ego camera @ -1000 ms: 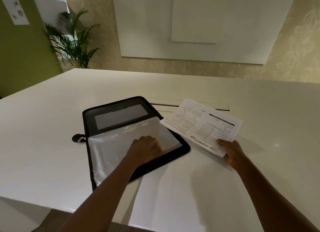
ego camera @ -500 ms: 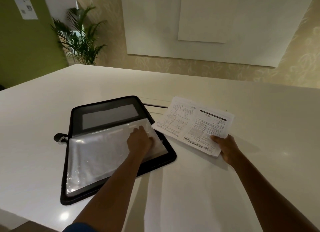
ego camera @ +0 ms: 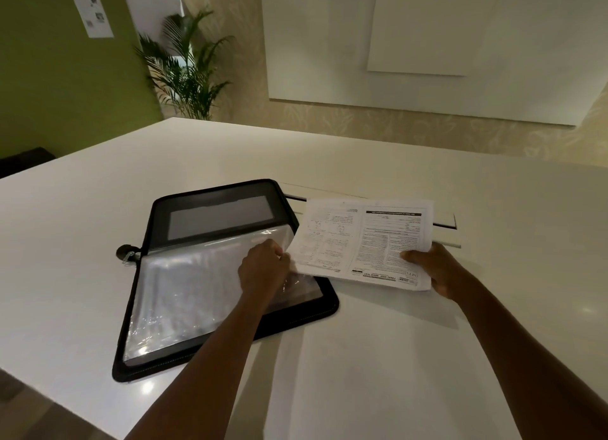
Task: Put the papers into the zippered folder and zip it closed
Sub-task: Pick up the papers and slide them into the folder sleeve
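My two bare forearms are reaching up from the bottom of the frame over the glossy white tabletop point(ego camera: 378, 357). My left hand point(ego camera: 263, 272), at centre frame, is curling its fingers at the right-hand edge of the clear, crinkly plastic sleeves point(ego camera: 184, 291) inside the black zippered fabric folder point(ego camera: 210, 275); the grip looks to be pinching up a sleeve edge, though the fingertips themselves are hidden behind my knuckles. The plastic is shining with glare, and I am judging it thin, floppy and slippery, so a pinch right at the free edge seems the place to lift it.

Just right of that, my right hand point(ego camera: 437, 272) is pinching the stack of printed white paper sheets point(ego camera: 362, 242), thumb on top and fingers underneath, at the near right corner. The sheets are hanging a little above the tabletop, their left corner overlapping the folder's right edge and sitting just beside my left hand. They are light and limp, I think, and likely to sag or fan apart when held by one corner, so supporting the leading edge as it goes in would help.

Farther up, the folder's open lid with its grey window pocket point(ego camera: 217, 222) is lying flat, and a small dark zip pull point(ego camera: 126, 253) is resting at the folder's left side. A potted palm point(ego camera: 187, 74) is standing at the upper left.
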Demonstrator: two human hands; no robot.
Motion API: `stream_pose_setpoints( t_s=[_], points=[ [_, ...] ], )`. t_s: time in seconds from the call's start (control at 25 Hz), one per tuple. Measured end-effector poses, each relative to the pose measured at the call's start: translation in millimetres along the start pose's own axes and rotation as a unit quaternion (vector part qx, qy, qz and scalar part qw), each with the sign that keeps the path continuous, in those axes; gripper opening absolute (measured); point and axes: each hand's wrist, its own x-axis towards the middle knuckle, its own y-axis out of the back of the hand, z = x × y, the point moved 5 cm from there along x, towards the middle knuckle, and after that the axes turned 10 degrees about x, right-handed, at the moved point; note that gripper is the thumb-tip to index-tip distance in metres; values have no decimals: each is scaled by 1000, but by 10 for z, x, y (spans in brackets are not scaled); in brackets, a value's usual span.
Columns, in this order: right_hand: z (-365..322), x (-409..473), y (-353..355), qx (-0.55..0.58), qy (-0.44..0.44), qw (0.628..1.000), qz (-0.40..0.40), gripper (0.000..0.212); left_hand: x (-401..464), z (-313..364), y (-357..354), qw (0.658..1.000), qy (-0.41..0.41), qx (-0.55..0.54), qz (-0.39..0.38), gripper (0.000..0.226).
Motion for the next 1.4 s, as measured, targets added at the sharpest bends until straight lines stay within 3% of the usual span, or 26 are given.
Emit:
stream_pose_setpoints(
  t_s=[0.2, 0.36, 0.48, 0.6, 0.64, 0.72, 0.8, 0.92, 1.04, 1.28, 1.4],
  points=[
    [-4, 104, -12, -36, -49, 996, -58, 38, 87, 1, 4, 1000, 11, 13, 3, 28],
    [91, 152, 22, -53, -119, 987, -88, 46, 265, 70, -48, 997, -37, 29, -59, 45],
    [99, 199, 69, -137, -166, 975, -54, 44, 426, 124, -75, 990, -67, 74, -101, 56],
    [-48, 262, 192, -268, -217, 938, 22, 40, 585, 193, -55, 981, -88, 101, -141, 49],
    [-144, 302, 252, -332, -212, 917, 65, 46, 631, 221, -42, 979, -96, 107, -145, 45],
    [-419, 453, 291, -481, -121, 853, 164, 54, 713, 256, -36, 979, -110, 120, -124, 32],
    [-636, 628, 2, -550, 12, 814, 188, 36, 767, 271, -24, 981, -115, 127, -92, 20],
    [-585, 920, -781, -485, 70, 869, 67, 14, 853, 257, -22, 983, -128, 115, -70, 26],
    [-276, 1153, -1429, -458, 67, 885, -52, 21, 945, 286, -93, 966, -204, 106, -120, 36],
    [-24, 1476, -1730, -526, 27, 848, -50, 27, 1154, 340, -149, 939, -274, 105, -176, 22],
    [-14, 1533, -1740, -522, 24, 852, -43, 21, 1209, 339, -155, 925, -297, 78, -224, 19]
  ],
)
